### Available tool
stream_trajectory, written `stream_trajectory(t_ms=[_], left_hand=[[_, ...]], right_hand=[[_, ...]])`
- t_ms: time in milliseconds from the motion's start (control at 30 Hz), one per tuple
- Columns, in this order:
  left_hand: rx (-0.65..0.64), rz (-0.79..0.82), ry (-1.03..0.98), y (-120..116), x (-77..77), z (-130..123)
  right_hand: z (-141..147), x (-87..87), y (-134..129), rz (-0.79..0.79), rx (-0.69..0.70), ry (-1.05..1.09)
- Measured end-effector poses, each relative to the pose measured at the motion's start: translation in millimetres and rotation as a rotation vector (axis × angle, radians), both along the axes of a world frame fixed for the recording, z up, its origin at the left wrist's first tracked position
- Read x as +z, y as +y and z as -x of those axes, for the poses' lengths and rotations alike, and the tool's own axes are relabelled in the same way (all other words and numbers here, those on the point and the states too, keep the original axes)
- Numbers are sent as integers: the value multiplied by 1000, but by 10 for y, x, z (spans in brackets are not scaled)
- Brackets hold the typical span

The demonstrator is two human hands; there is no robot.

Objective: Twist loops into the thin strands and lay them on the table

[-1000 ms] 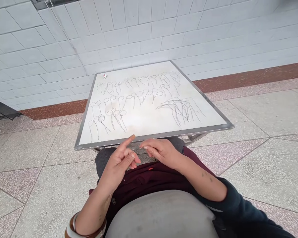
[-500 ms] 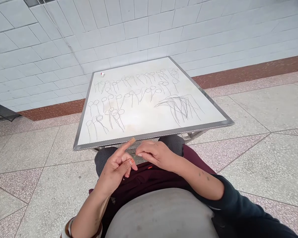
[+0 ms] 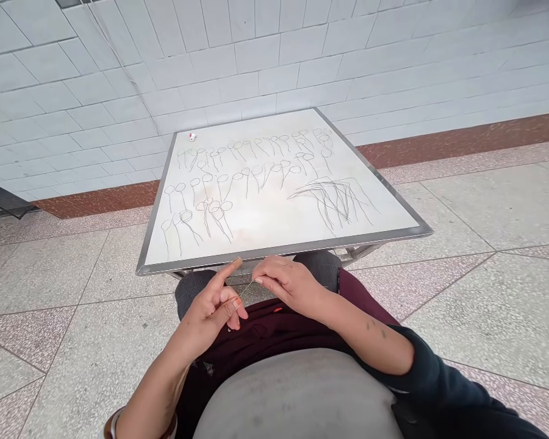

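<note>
Head view: a thin strand stretches between the left hand and right hand, pinched by thumb and finger at each end, the hands slightly farther apart than half a second ago, just short of the worktop (looped strands dot its surface).

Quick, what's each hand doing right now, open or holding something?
Left hand: closed, pinching the thin strand at the thumb.
Right hand: closed, fingertips pinching the same strand.
</note>
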State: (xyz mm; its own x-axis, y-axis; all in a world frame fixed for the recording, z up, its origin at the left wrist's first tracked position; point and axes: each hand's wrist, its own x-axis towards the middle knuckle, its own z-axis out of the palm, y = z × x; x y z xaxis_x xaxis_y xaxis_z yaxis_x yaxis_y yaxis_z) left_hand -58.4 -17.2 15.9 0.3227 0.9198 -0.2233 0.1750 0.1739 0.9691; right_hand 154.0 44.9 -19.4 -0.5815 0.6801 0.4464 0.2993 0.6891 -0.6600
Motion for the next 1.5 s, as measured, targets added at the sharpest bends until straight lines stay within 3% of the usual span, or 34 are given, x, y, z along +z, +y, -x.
stream_trajectory(t_ms=[167,400,667,1000,1167,1500], left_hand=[[88,-139,204,61,60,-90],[251,-63,-36,131,-16,-216],[337,-77,-31,116,72,-237],[380,-339,270,143,2,-282],[387,-356,246,146,-22,-342],[397,-378,286,135,-52,-425]], right_hand=[[51,0,-21,-64,-17,-10],[-1,8,2,76,-39,38],[-38,-2,20,180,-19,11],[50,-6,-27,188,-27,76],[92,-50,-46,139,-93,32],[125,-64,-86,203,-208,22]])
